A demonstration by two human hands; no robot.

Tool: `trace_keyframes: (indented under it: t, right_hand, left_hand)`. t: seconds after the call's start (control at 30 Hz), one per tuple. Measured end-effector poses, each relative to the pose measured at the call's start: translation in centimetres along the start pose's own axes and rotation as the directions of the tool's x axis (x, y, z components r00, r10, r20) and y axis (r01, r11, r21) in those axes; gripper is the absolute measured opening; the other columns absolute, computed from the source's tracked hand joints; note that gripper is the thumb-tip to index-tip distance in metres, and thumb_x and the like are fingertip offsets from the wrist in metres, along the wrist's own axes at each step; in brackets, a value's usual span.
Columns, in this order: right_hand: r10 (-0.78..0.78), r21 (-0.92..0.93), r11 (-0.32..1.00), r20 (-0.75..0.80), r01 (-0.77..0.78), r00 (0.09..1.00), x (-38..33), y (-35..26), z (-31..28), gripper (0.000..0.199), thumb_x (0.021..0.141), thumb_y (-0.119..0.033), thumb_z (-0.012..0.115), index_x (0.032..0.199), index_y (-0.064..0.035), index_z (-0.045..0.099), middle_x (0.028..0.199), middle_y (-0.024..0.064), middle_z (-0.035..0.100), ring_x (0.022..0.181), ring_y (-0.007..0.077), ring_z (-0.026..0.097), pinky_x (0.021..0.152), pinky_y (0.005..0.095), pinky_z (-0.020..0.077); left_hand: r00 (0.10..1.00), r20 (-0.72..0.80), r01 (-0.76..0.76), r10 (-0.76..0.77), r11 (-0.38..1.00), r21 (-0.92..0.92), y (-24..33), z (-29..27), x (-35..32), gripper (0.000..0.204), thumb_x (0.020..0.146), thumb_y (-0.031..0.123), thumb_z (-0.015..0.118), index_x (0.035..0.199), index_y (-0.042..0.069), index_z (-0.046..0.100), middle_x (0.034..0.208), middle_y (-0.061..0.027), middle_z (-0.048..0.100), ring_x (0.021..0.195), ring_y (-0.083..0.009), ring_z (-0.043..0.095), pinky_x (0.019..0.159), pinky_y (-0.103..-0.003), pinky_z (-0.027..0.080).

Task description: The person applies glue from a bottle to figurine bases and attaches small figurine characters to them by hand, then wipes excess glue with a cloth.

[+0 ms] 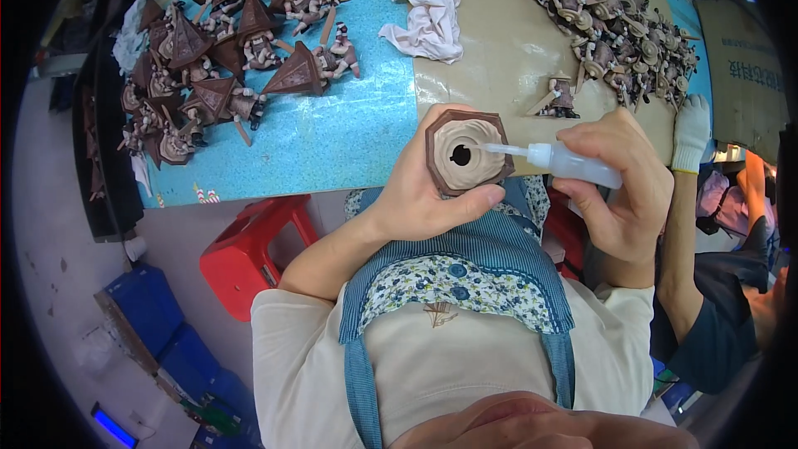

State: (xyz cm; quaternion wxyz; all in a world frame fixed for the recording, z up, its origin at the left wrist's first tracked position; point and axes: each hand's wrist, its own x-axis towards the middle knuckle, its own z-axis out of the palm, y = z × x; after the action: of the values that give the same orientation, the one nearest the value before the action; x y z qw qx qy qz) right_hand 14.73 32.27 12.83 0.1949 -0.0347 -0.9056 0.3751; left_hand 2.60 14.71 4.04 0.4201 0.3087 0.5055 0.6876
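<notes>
Brown piece: the left hand (416, 191) holds a brown piece (467, 152) with flat sides. Its pale inside has a round hole and faces up. It is in the air, in front of the chest, by the near table (332, 133) edge.
Left fingers: curled around the piece, thumb pressed on its lower rim.
Small bottle: the right hand (625, 191) holds a small see-through bottle (559, 160). Its thin tip points into the hole.
Right fingers: wrapped tight around the bottle.
Table: brown toy figures with pointy hats (224, 50) lie on the left. More figures (615, 21) are piled on the right. A white cloth (424, 12) lies between them.
Other person: a white-gloved hand (690, 133) is at the right edge.
</notes>
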Motion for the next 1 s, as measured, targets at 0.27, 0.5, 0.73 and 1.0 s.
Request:
trace_keyframes:
  t: [0.27, 0.5, 0.73, 1.0]
  right_hand:
    - [-0.154, -0.13, 0.979, 0.03, 0.157, 0.988, 0.8, -1.1, 0.4, 0.033, 0.062, -0.003, 0.076, 0.092, 0.002, 0.062, 0.084, 0.0128, 0.066, 0.069, 0.0268, 0.06, 0.06, 0.0337, 0.0423]
    - [-0.188, -0.164, 0.968, 0.04, 0.192, 0.981, 0.7, -1.1, 0.4, 0.032, 0.064, -0.005, 0.075, 0.093, 0.0017, 0.063, 0.084, 0.0129, 0.065, 0.067, 0.0257, 0.059, 0.06, 0.0333, 0.0414]
    - [-0.178, -0.182, 0.966, 0.05, 0.185, 0.983, 0.6, -1.2, 0.6, 0.033, 0.063, -0.003, 0.075, 0.093, 0.0015, 0.062, 0.083, 0.0131, 0.065, 0.066, 0.0272, 0.058, 0.061, 0.0343, 0.0416]
    - [0.283, 0.476, 0.856, -0.11, -0.2, 0.953, 0.0, 3.7, 1.7, 0.037, 0.077, 0.006, 0.066, 0.109, 0.0046, 0.048, 0.101, 0.0134, 0.059, 0.089, 0.0158, 0.059, 0.078, 0.0276, 0.0487]
  left_hand:
    - [1.0, 0.011, -0.012, 0.013, 0.997, -0.082, 0.3, 0.3, 0.1, 0.062, 0.073, 0.012, 0.076, 0.123, 0.0, 0.04, 0.109, -0.0074, 0.054, 0.102, -0.0139, 0.053, 0.09, -0.029, 0.042]
    - [1.0, 0.031, 0.004, 0.0, 0.993, -0.12, 0.2, 0.4, 0.0, 0.062, 0.074, 0.012, 0.076, 0.122, 0.0, 0.04, 0.109, -0.0074, 0.054, 0.102, -0.0135, 0.053, 0.09, -0.028, 0.043]
    - [1.0, 0.029, 0.016, -0.012, 0.991, -0.135, 0.3, 0.3, 0.0, 0.063, 0.074, 0.012, 0.076, 0.123, 0.0, 0.039, 0.108, -0.0073, 0.054, 0.103, -0.0134, 0.053, 0.09, -0.028, 0.043]
    - [0.985, -0.102, 0.155, -0.139, 0.973, 0.171, 1.7, -1.1, -0.4, 0.06, 0.07, 0.018, 0.082, 0.114, 0.0, 0.046, 0.106, -0.0102, 0.059, 0.095, -0.0159, 0.059, 0.083, -0.028, 0.048]
